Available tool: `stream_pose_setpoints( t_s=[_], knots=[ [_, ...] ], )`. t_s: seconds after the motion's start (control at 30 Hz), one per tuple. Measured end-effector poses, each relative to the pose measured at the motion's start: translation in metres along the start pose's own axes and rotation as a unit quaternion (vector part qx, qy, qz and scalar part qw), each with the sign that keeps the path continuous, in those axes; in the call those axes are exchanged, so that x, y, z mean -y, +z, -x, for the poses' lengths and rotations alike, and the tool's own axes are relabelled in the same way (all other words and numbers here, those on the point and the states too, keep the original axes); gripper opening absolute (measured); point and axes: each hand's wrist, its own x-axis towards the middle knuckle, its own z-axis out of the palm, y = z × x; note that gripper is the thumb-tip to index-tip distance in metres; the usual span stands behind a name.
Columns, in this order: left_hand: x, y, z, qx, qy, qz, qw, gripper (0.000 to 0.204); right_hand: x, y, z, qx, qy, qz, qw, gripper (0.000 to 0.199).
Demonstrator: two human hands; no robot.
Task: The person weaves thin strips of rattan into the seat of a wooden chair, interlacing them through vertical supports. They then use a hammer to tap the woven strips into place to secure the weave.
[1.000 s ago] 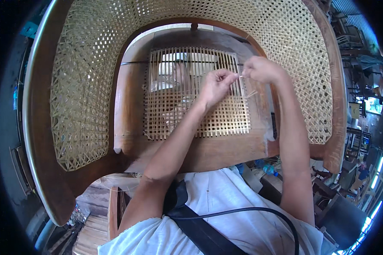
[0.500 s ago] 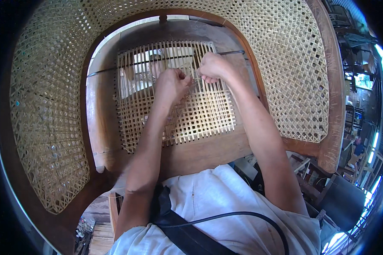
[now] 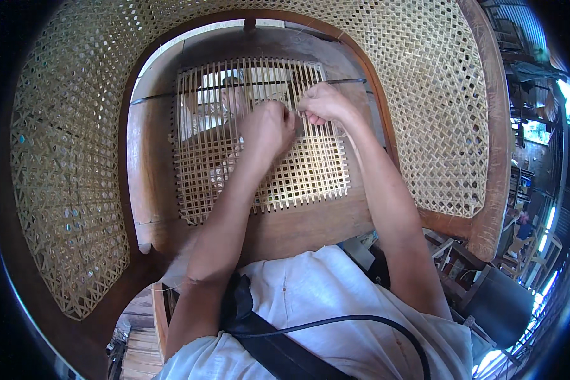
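Note:
A wooden chair lies in front of me with its cane seat panel (image 3: pixel 297 171) partly woven: a square grid below, bare upright strands at the top. My left hand (image 3: pixel 267 126) rests on the weave near the panel's middle, fingers curled and pinching a thin cane strand (image 3: pixel 301 115). My right hand (image 3: pixel 322 103) sits right beside it, fingers closed on the same strand. A dark thin strand (image 3: pixel 247 87) runs across the panel just above both hands.
The chair's curved backrest of woven cane (image 3: pixel 69 158) arches around the seat, framed in brown wood (image 3: pixel 487 209). A black strap (image 3: pixel 278 345) crosses my white shirt. Chair frames and clutter stand at the right edge (image 3: pixel 525 190).
The view has shifted so the seat sits lower and more centred. Both hands have come close together at the middle of the weave; before, they were spread toward the right.

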Motion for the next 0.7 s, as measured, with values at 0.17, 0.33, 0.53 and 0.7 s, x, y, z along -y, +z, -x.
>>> stream_pose_setpoints(
  t_s=[0.17, 0.33, 0.53, 0.7],
  knots=[
    [0.001, -0.006, -0.004, 0.029, -0.016, 0.018, 0.999, 0.028, 0.005, -0.004, 0.000, -0.011, 0.029, 0.037, 0.999, 0.019],
    [0.001, -0.015, -0.008, 0.104, -0.050, 0.026, 0.993, 0.026, -0.005, -0.004, -0.006, -0.007, 0.031, 0.032, 0.999, 0.027],
    [-0.001, -0.013, -0.007, 0.103, -0.044, -0.002, 0.994, 0.025, -0.014, -0.003, -0.006, -0.002, 0.019, -0.018, 1.000, 0.029],
    [0.002, -0.011, -0.008, 0.099, -0.032, -0.007, 0.995, 0.024, -0.017, -0.002, -0.007, -0.011, 0.015, -0.035, 0.999, 0.028]
  ],
)
